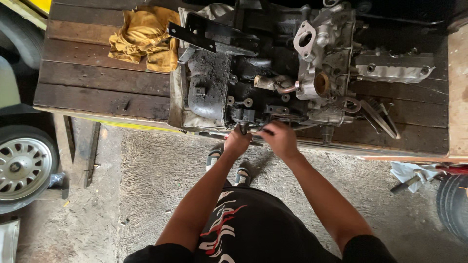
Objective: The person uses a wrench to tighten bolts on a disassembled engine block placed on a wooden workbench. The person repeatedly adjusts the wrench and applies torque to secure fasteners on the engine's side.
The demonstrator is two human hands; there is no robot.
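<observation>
Greasy metal engine (pixel 273 73) sits on the dark wood bench (pixel 97 83), right before you. Your left hand (pixel 237 142) grips a dark tool (pixel 243 128), maybe a wrench. Your right hand (pixel 280 139) curls closed beside it. A yellow rag (pixel 144 36) lies well apart; a car wheel (pixel 22 165) stands left.

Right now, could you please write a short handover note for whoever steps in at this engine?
Left hand: closed on a dark tool at the near lower edge of the engine.
Right hand: gripping a dark tool handle beside it, blurred.
The engine lies on the wooden bench; yellow cloth at the far left.
Done and left: cannot tell; which fastener is being worked is hidden.
</observation>
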